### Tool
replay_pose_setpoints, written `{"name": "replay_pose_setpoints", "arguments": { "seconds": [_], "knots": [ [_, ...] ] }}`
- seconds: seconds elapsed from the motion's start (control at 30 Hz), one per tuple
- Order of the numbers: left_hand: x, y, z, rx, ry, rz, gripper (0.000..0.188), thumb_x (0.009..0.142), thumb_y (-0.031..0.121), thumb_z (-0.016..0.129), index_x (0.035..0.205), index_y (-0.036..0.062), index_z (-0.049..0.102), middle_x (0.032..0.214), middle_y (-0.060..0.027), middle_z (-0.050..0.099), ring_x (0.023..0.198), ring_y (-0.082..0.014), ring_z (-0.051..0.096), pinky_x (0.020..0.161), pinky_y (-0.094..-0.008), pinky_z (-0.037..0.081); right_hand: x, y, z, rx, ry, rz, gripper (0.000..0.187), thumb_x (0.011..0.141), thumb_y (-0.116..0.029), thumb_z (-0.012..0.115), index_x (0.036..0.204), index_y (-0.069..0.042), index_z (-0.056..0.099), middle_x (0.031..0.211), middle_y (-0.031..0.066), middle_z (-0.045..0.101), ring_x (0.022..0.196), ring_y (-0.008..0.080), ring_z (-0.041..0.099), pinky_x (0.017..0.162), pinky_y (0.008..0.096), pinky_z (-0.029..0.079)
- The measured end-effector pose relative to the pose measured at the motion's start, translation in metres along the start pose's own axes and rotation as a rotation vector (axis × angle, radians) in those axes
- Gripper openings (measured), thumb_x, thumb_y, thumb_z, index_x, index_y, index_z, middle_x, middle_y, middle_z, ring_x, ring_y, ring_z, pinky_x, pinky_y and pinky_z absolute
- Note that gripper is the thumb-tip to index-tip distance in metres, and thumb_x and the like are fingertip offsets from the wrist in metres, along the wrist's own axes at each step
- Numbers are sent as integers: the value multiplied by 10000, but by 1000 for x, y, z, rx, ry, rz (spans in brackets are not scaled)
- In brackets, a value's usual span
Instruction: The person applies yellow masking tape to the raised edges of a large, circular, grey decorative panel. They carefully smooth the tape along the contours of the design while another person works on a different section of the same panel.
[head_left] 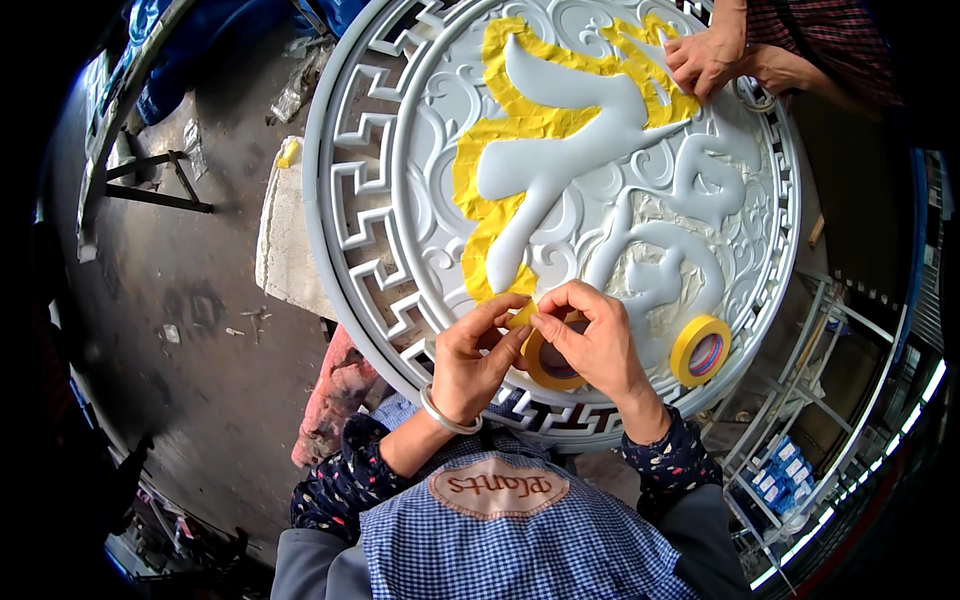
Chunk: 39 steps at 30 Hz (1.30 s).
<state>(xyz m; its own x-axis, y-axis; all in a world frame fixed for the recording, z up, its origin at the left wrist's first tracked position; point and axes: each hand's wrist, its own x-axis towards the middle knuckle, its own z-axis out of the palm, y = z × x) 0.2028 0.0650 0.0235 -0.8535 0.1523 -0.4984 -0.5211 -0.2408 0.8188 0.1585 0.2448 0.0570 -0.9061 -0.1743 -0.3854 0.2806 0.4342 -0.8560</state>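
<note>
A round, light-grey relief panel (318,190) with a pierced key-pattern border lies before me, bearing a large raised character (570,150). Overlapping yellow masking tape (472,172) borders the character's left side and top. Near its lower end, my left hand (472,362) and my right hand (600,345) pinch a short strip of yellow masking tape (522,316) between thumbs and fingertips. A yellow tape roll (553,366) sits partly hidden beneath my right hand; whether the strip joins it, I cannot tell. Another tape roll (700,350) lies on the panel to the right.
At the upper right, a co-worker's hands (708,58) press on tape at the panel's far side. Below the panel's left edge hangs a whitish slab or cloth (290,240). A metal rack (800,400) with blue packets (783,475) stands right; a dark metal stand (160,180) is left.
</note>
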Motion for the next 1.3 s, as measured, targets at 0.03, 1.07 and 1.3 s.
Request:
{"name": "replay_pose_setpoints", "arguments": {
  "seconds": [0.03, 1.07, 1.3],
  "knots": [
    [2, 0, 0, 6, 4, -6, 362, 978, -21, 735, 1330, -30, 652, 1065, -70, 688, 757, -127, 723, 661, -238, 586, 3, -1, -1, -15, 2, -15, 143, 932, -90, 794, 945, 5, 687, 871, 55, 717, 805, 125, 676, 745, 301, 543],
    [31, -14, -10, 1202, 35, 616, 676, 766, 1, 727, 1427, 132, 666, 1100, -53, 604, 897, -221, 634, 775, -368, 547, 64, 21, -12, -330, 39, -116, 137, 892, -123, 804, 857, -72, 681, 819, 21, 656, 690, 218, 652, 749, 386, 487],
    [32, -14, -10, 1227, 25, 603, 658, 781, 23, 721, 1429, 118, 664, 1107, -50, 602, 891, -217, 627, 770, -369, 537, 66, 21, -10, -341, 48, -118, 144, 883, -121, 805, 852, -73, 673, 810, 26, 648, 690, 233, 646, 739, 393, 492]
  ]
}}
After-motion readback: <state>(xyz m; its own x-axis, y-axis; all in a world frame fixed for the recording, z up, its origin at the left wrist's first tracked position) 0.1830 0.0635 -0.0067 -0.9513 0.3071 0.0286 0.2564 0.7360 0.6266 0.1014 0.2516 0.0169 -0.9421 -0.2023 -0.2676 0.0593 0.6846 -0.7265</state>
